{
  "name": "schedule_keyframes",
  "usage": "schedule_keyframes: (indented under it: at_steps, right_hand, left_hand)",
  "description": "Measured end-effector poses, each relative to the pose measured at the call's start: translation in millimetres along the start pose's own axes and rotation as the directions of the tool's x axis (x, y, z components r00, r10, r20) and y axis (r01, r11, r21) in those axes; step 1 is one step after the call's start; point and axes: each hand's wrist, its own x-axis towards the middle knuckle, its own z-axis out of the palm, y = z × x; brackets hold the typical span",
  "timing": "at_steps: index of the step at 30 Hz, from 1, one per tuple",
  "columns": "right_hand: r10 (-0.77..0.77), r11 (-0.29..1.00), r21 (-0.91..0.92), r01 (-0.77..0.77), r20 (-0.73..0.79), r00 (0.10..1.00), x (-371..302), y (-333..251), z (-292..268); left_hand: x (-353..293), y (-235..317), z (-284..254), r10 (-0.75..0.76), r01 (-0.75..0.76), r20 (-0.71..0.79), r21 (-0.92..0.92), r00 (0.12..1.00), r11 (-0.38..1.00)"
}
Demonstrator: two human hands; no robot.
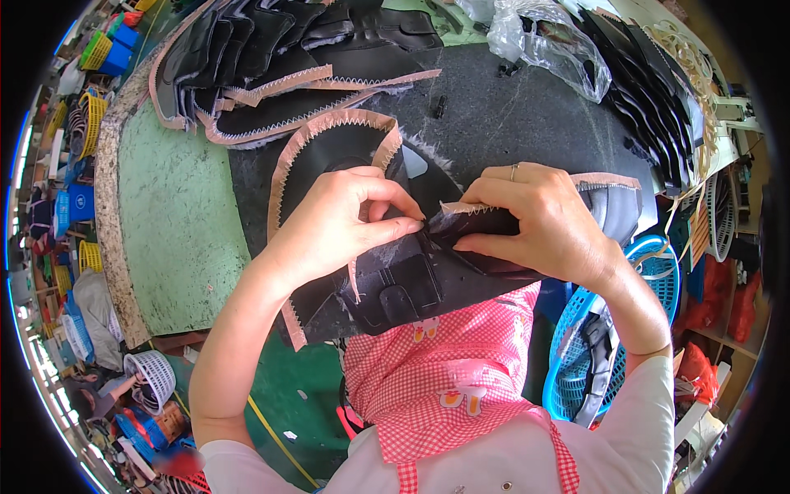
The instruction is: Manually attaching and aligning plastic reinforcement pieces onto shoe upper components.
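A black leather-like piece with a tan, zigzag-stitched edge lies in front of me on the dark work mat. It carries a small pocket with a strap flap near the table's front edge. My left hand rests over this piece, thumb and forefinger pinched on its black material near the middle. My right hand grips a folded part of the black material, with a tan stitched strip showing between thumb and fingers. The fingertips of both hands are close together, and what joins there is partly hidden.
Similar black pieces are piled at the far left. Another black stack and a crumpled clear plastic bag lie at the far right. A blue basket stands below the table on the right. Green tabletop shows at left.
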Motion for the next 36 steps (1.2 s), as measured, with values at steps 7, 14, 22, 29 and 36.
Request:
schedule_keyframes:
  at_steps: [7,14,22,29,36]
  right_hand:
    - [-0.222,0.968,-0.149,0.200,-0.146,0.964,3,-4,7]
    - [-0.428,0.904,-0.096,0.417,-0.185,0.885,2,19,39]
    - [-0.470,0.881,-0.005,0.474,-0.139,0.872,0,13,48]
    - [-0.440,0.897,-0.118,0.426,-0.162,0.883,-15,14,51]
    - [-0.462,0.878,-0.234,0.418,-0.185,0.867,-18,5,56]
  left_hand:
    - [-1,1,9,0.038,-0.033,-0.045,0.101,0.998,0.994]
    - [9,2,9,0.006,-0.006,0.000,0.123,1.000,0.992]
    - [5,2,13,0.049,-0.034,-0.070,0.192,0.996,0.981]
    - [7,12,-1,-0.038,0.026,0.052,0.213,0.998,0.977]
    - [12,15,-9,-0.014,-0.035,0.184,0.259,0.983,0.965]
